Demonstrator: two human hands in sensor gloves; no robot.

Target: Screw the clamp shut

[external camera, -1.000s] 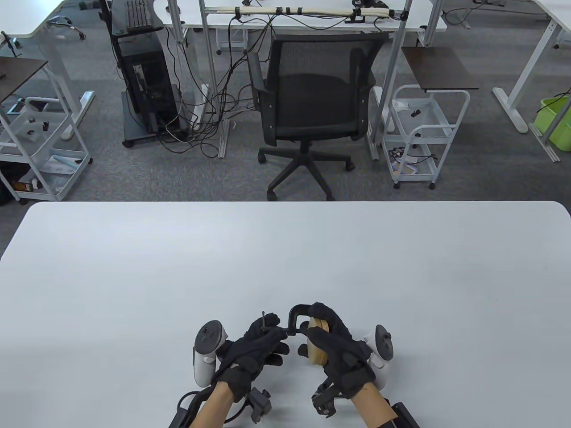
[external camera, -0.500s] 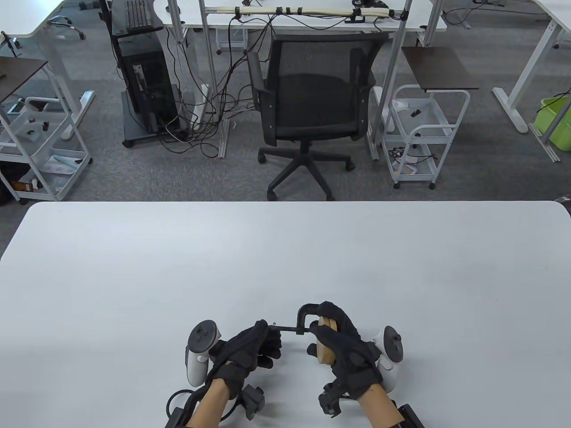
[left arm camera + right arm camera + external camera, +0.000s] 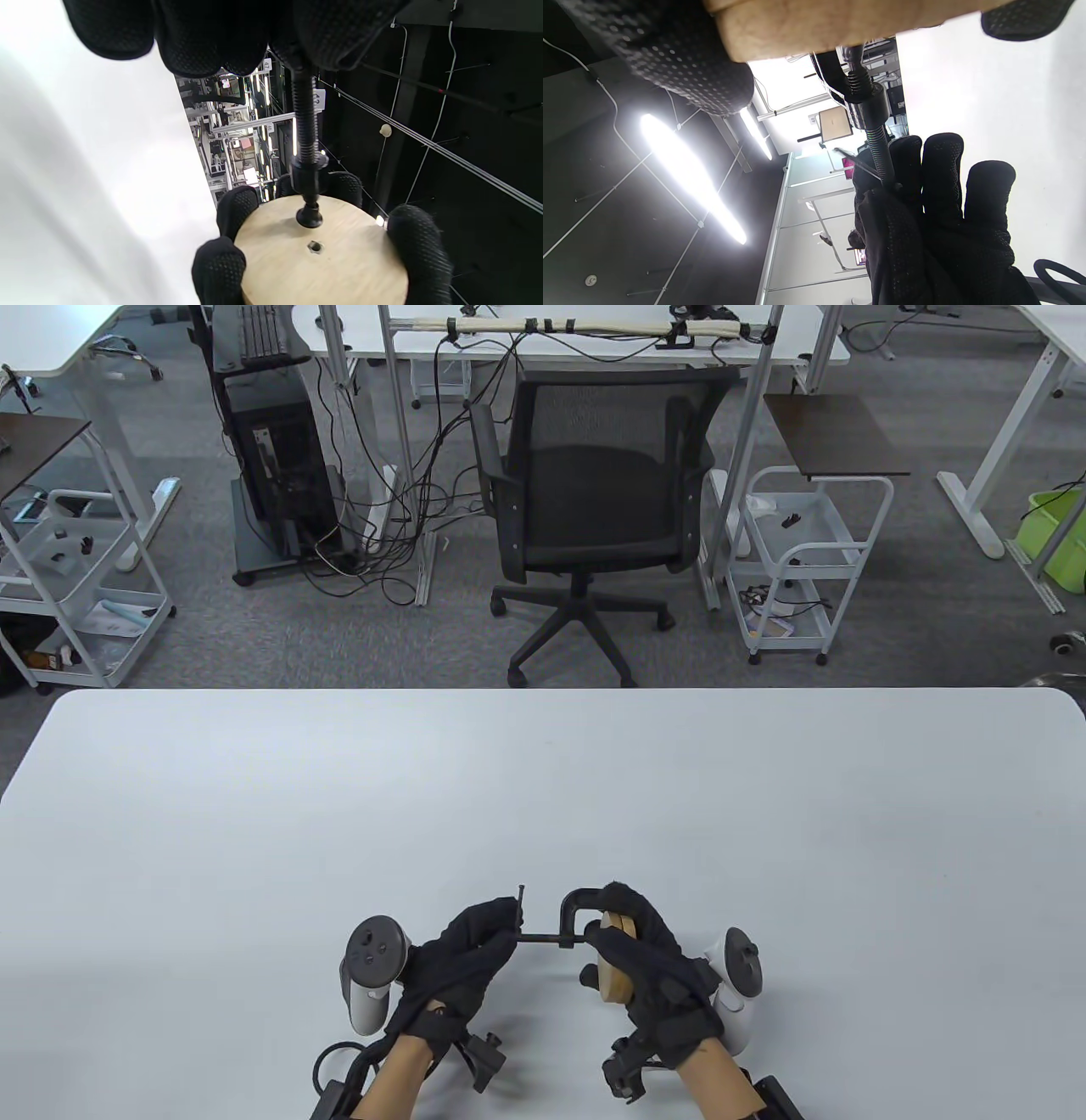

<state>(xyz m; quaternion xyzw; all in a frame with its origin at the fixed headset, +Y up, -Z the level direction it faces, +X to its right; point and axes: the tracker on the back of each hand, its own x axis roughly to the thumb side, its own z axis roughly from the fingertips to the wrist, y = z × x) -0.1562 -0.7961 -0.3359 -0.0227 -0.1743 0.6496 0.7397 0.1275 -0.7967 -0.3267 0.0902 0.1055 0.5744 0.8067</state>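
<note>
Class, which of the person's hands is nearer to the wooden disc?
Right. The right hand grips the wooden disc itself; the left hand is off to the disc's left, holding the far end of the clamp's screw.

A black metal C-clamp (image 3: 570, 912) was held just above the white surface (image 3: 543, 797), near its front edge. Its threaded screw (image 3: 306, 123) lay level, pointing right toward a stack of round pale wooden discs (image 3: 612, 967) set within the frame. The screw's small round pad (image 3: 309, 216) was pressed against the disc face.
</note>
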